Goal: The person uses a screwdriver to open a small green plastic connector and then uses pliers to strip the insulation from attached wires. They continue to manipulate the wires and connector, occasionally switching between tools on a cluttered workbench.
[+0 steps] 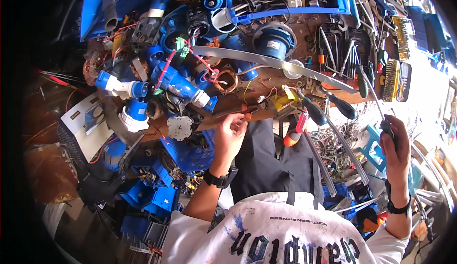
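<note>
My right hand point(397, 142) is closed round the dark handle of a long screwdriver point(376, 99), whose thin shaft points up and away over the bench's right side. At the bench's front edge my left hand point(229, 138) has its fingertips drawn together beside a small orange piece point(248, 116). What those fingers hold, if anything, is too small to make out. Just right of them lies a yellow part point(285, 99) with wires. Several screwdrivers stick out over the edge nearby, among them a dark-handled one point(314, 110) and a red-and-orange one point(294, 133).
Blue-and-white industrial plugs point(121, 85) and motor parts crowd the wooden bench point(266, 90) on the left. A metal strip point(247, 56) lies across it. Behind are a blue tray point(304, 11) and hex keys point(333, 54). Below are blue bins point(152, 197) and tangled wires point(333, 154).
</note>
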Demonstrator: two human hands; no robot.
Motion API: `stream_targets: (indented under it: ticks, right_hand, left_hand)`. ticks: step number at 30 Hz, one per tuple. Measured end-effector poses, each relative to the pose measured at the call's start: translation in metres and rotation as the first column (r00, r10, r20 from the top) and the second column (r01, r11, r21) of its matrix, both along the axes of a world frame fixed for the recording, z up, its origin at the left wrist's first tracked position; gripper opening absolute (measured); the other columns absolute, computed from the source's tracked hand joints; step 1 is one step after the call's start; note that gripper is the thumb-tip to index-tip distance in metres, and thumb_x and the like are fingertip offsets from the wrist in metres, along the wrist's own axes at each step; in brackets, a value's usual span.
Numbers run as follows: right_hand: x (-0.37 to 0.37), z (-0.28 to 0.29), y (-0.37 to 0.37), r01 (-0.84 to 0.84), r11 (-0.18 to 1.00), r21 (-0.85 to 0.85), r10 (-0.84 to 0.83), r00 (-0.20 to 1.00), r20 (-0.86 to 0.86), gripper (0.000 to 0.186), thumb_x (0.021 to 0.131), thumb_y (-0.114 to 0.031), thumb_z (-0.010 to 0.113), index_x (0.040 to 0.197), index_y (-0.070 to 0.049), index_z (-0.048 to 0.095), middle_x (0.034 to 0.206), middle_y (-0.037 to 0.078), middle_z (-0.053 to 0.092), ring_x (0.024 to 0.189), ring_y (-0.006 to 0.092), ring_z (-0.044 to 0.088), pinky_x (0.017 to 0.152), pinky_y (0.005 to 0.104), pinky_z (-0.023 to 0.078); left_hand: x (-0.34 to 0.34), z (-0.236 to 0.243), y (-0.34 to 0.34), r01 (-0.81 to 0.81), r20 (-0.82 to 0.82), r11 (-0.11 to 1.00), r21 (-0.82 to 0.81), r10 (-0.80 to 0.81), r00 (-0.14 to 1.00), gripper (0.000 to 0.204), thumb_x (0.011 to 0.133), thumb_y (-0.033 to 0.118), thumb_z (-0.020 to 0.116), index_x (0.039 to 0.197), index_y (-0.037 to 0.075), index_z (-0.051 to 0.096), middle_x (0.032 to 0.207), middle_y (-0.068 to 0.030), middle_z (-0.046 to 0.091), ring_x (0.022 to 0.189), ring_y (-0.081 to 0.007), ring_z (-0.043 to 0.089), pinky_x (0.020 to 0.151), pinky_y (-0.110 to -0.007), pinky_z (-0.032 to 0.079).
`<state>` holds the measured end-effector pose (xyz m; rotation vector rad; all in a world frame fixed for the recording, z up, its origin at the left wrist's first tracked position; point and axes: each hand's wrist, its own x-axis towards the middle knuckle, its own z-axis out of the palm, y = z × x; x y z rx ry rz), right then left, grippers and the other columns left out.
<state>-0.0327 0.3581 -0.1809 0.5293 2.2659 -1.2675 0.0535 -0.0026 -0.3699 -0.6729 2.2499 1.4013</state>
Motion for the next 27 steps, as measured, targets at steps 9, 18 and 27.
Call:
stream_targets:
  ticks: [9,18,27]
  right_hand:
    - [0.036,-0.007,0.023,0.048,0.999,0.022,-0.046,0.997,-0.069,0.036,0.096,-0.011,0.051,0.13,-0.001,0.048,0.086,-0.003,0.049,0.068,0.0018,0.038,0.058,0.0167,0.03]
    - [0.056,0.0,0.022,0.203,0.979,-0.019,-0.204,0.975,-0.09,0.037,0.093,-0.007,0.051,0.13,-0.001,0.045,0.088,-0.002,0.051,0.066,0.0013,0.038,0.057,0.0158,0.029]
    - [0.086,-0.012,0.056,0.232,0.972,-0.025,-0.233,0.955,-0.185,0.034,0.097,-0.011,0.05,0.13,-0.002,0.045,0.095,-0.002,0.056,0.061,-0.0002,0.036,0.05,0.0163,0.026]
  left_hand:
    - [0.033,-0.025,-0.018,0.222,-0.045,0.868,-0.445,-0.269,0.962,0.03,0.08,0.009,0.07,0.108,0.008,0.061,0.092,-0.0092,0.066,0.084,-0.0286,0.064,0.072,-0.039,0.051]
    - [0.019,-0.028,-0.015,0.272,-0.049,0.85,-0.451,-0.328,0.943,0.038,0.08,0.009,0.068,0.116,0.006,0.057,0.109,-0.0139,0.058,0.102,-0.0346,0.058,0.086,-0.043,0.048]
    - [0.026,-0.034,-0.012,0.233,-0.099,0.846,-0.48,-0.316,0.944,0.037,0.081,0.01,0.068,0.115,0.006,0.056,0.112,-0.0144,0.056,0.103,-0.0364,0.057,0.085,-0.043,0.049]
